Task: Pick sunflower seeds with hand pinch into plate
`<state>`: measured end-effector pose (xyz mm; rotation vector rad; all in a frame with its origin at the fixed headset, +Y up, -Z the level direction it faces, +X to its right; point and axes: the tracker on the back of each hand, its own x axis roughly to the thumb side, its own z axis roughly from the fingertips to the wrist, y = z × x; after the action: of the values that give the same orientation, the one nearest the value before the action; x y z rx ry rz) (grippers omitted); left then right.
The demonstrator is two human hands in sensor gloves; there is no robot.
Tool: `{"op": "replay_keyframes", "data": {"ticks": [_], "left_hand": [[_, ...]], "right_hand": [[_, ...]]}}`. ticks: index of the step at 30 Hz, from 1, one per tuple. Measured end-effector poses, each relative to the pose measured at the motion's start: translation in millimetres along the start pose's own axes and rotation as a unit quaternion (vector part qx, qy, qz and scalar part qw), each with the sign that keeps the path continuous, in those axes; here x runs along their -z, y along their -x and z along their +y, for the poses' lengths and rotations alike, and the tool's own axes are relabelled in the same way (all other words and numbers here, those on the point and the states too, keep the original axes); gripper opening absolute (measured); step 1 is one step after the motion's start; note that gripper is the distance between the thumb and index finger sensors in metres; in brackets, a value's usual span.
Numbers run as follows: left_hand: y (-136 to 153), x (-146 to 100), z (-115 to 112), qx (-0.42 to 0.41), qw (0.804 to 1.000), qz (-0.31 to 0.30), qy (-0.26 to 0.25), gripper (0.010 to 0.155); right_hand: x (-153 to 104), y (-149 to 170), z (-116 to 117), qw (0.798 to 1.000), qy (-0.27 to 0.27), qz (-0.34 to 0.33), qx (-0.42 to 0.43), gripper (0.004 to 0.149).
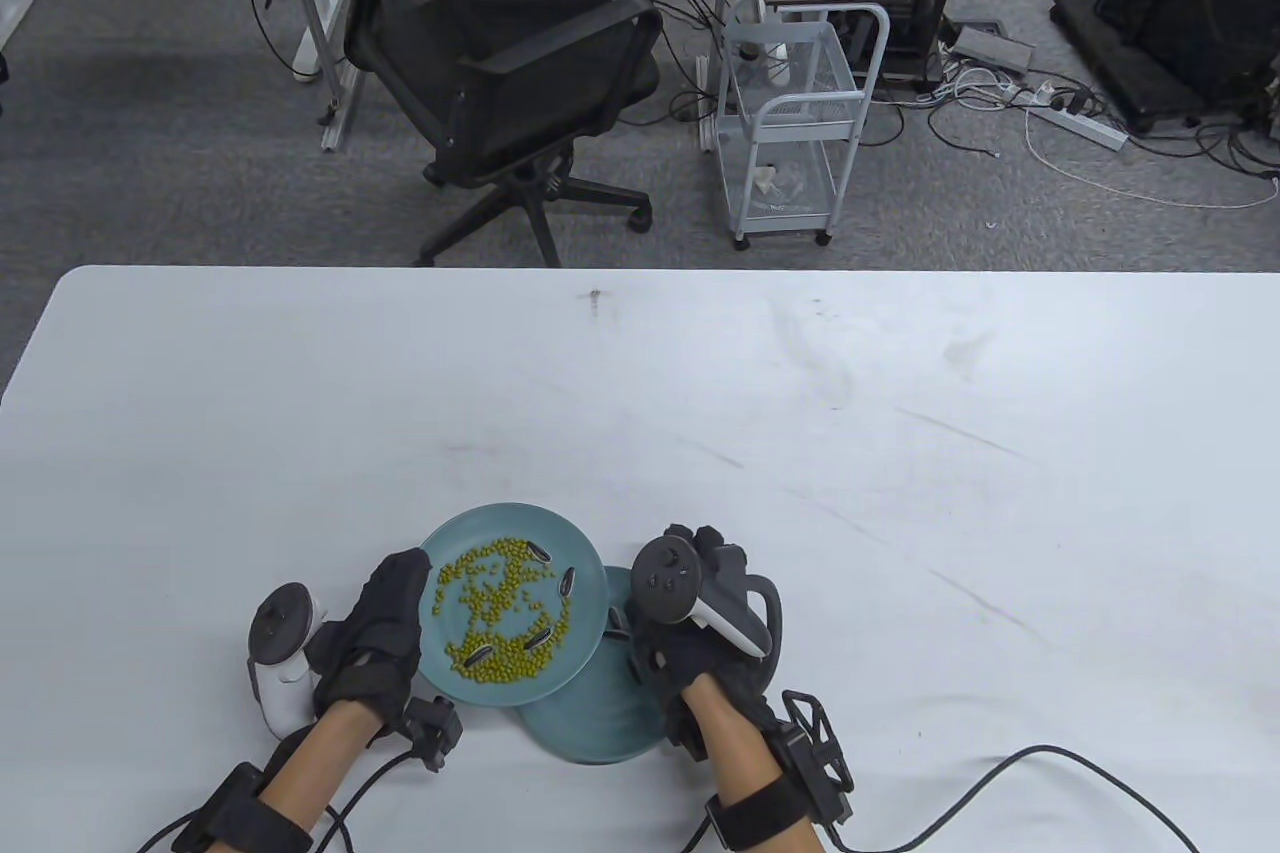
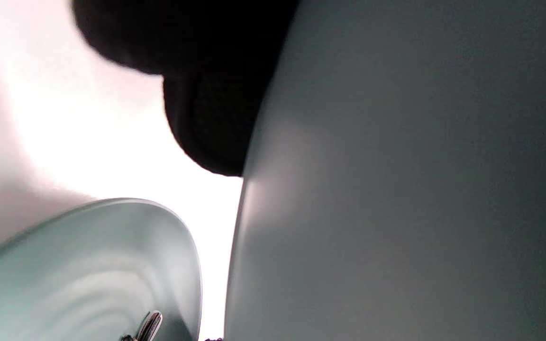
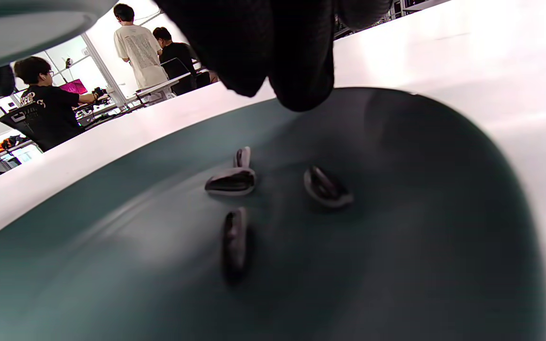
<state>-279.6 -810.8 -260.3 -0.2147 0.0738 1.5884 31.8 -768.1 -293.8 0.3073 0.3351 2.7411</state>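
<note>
My left hand point(image 1: 395, 598) grips the left rim of a teal plate point(image 1: 500, 521) and holds it raised and tilted. It carries many green beans point(image 1: 500, 593) and a few striped sunflower seeds point(image 1: 541, 552). A second teal plate point(image 1: 590, 718) lies on the table, partly under the first. In the right wrist view this lower plate point(image 3: 396, 265) holds several sunflower seeds point(image 3: 231, 182). My right hand point(image 1: 690, 633) hovers over its right side. Its fingertips point(image 3: 301, 85) hang just above the seeds with nothing seen between them. The left wrist view shows the held plate's underside point(image 2: 396, 189).
The white table point(image 1: 900, 493) stretches far and right of the plates. A cable point(image 1: 1050, 763) runs across the table near the front right edge. A black office chair point(image 1: 510, 83) and a white cart point(image 1: 790, 123) stand beyond the table's far edge.
</note>
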Motion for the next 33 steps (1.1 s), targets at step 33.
{"op": "replay_keyframes", "data": {"ticks": [33], "left_hand": [[0.0, -1.4, -2.9, 0.008, 1.000, -0.005, 0.005, 0.048]], "right_hand": [[-11.2, -151.0, -56.1, 0.972, -0.004, -0.227, -0.066, 0.038]]}}
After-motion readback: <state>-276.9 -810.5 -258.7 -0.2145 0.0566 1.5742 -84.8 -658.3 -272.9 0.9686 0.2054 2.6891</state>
